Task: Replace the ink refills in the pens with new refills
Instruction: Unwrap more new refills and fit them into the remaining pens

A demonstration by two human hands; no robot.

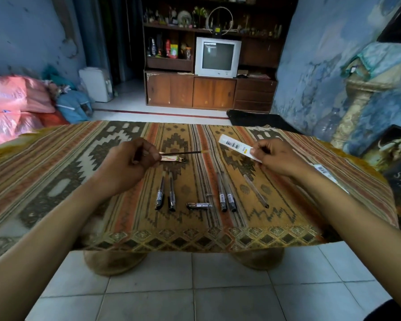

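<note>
**Refill drawn clear of its packet above the patterned table**

A thin dark ink refill (182, 153) was pinched at one end by the curled fingers of the left hand (127, 163) and held level above the table, its yellowish tip pointing to the right. A flat white refill packet with a barcode and a yellow label (237, 147) was gripped at its lower end by the thumb and curled fingers of the right hand (277, 158); whether anything remained inside it could not be told. A second, smaller white packet with red print (171, 158) was seen lying on the striped woven tablecloth in brown, orange and cream (79, 154), just below the held refill; its contents could not be made out.

Nearer the front edge, two dark pens with silver bands (166, 193) were laid side by side on the left, and two more like them (226, 193) on the right. Between the pairs a short dark-and-silver pen part (198, 206) was laid crosswise. A clear empty pen barrel (256, 191) was laid aslant further right. Another barcoded strip (326, 172) was partly hidden behind the right forearm.
</note>
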